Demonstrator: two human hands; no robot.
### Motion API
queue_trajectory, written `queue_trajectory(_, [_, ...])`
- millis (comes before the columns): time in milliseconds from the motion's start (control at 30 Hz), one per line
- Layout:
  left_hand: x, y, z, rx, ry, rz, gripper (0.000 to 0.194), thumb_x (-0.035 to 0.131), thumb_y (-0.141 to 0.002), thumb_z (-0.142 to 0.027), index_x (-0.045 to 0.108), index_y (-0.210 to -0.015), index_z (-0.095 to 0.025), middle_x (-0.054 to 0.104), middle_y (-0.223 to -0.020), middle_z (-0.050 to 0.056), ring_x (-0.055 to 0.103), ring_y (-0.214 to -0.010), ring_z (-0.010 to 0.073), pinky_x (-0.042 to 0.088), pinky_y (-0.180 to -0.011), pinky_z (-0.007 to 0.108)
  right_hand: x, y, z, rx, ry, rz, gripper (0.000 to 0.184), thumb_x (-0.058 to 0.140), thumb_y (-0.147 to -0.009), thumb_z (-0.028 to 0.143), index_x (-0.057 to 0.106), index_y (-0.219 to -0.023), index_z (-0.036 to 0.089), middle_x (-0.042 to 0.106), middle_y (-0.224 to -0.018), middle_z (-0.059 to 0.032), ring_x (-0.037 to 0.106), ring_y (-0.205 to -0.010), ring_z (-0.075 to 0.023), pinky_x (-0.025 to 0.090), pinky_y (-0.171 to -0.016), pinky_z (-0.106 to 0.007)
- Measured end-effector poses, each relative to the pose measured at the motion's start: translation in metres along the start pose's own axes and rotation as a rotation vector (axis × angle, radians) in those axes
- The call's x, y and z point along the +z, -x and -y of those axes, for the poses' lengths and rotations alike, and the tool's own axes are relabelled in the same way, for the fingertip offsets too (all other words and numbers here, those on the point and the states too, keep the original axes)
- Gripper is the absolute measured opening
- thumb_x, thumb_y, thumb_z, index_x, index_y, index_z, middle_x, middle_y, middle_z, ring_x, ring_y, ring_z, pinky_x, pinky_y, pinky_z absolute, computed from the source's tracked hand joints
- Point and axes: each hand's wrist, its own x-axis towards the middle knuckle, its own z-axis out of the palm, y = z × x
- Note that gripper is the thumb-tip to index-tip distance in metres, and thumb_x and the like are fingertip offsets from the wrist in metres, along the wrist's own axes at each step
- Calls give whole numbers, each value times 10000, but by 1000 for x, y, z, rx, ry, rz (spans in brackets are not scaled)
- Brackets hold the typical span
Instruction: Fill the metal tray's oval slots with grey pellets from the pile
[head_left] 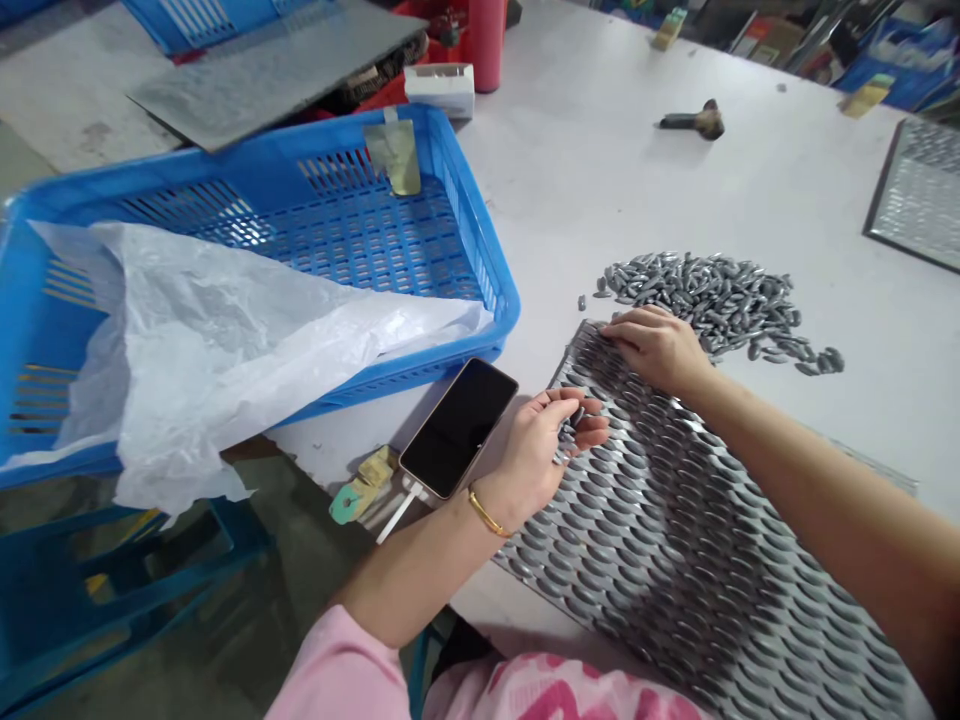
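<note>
Okay, from here a blue plastic crate (pixel 262 250) fills the left of the frame, partly covered by a white plastic sheet (pixel 225 350). At lower right, a grey dimpled tray (pixel 675 540) runs past the frame edge. Above it I see a heap of grey oval pellets (pixel 705 300). The right hand (pixel 652 350) lies flat and empty against them; the left hand (pixel 536 465) curls around a few pellets, its fingers hiding how many.

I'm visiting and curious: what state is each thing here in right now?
Left hand: curled around a few grey pieces
Right hand: open, resting on the tray
Tray: dimples mostly filled with grey ovals
Loose ovals: heaped on the table
Phone: face up, screen dark
Basket: plastic sheet draped over it
Bottle: upright
</note>
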Motion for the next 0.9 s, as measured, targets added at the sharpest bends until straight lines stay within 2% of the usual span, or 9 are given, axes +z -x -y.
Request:
queue_trajectory(233, [-1,0,-1,9,9,6,92,610,-820,-129,633,-908,-134,710,-880,85,694,-735,154,565,-741,294,-2,-1,0,79,-87,-10,256,535,-873,240,784,-931,252,763,-1007,-64,693,-963,-238,554,-877,-399])
queue_trajectory(333, [-2,-1,-1,11,44,0,116,583,-813,-115,636,-913,-135,716,-890,95,706,-749,169,579,-774,331,-6,-3,0,126,-140,-13,251,537,-894,283,775,-962,238,760,-977,-66,702,-881,-226,555,-799,-369])
queue_trajectory(467, [-3,-4,-1,6,75,-11,116,569,-813,-115,628,-911,-133,723,-897,115,724,-777,200,589,-810,377,-17,-4,7,215,-140,-83,249,536,-908,299,770,-963,234,755,-927,-67,675,-759,-205,529,-710,-350])
queue_trajectory(533, [-3,-5,0,0,90,-14,122,566,-819,-113,622,-924,-134,724,-898,118,728,-786,208,590,-824,393,-24,-1,18,224,-162,-88,239,549,-912,310,771,-962,237,754,-929,-71,667,-745,-201,526,-691,-345])
queue_trajectory(600, [-2,-6,1,-12,110,-11,127,569,-829,-121,622,-944,-133,722,-907,121,727,-799,212,591,-833,404,-32,7,36,189,-237,-36,225,578,-912,335,769,-989,244,751,-974,-74,679,-799,-210,536,-696,-343])
queue_trajectory(700, [-1,-8,2,-25,142,-15,113,581,-841,-144,642,-934,-129,709,-945,118,710,-864,211,593,-842,413,-41,20,65,91,-371,89,239,598,-919,353,762,-1063,255,738,-1054,-83,690,-948,-236,557,-805,-365])
queue_trajectory(800, [-2,-10,4,-38,136,-85,95,629,-810,-153,673,-894,-150,687,-995,84,666,-939,187,587,-813,351,-45,28,84,35,-431,182,266,574,-938,333,747,-1133,280,721,-1083,-83,677,-1018,-240,547,-899,-393])
queue_trajectory(900, [-5,-12,5,-65,140,-82,118,653,-787,-177,697,-897,-170,674,-990,58,640,-949,173,569,-769,303,-43,31,91,17,-407,182,257,557,-948,320,750,-1113,283,716,-1074,-88,667,-996,-239,552,-869,-406])
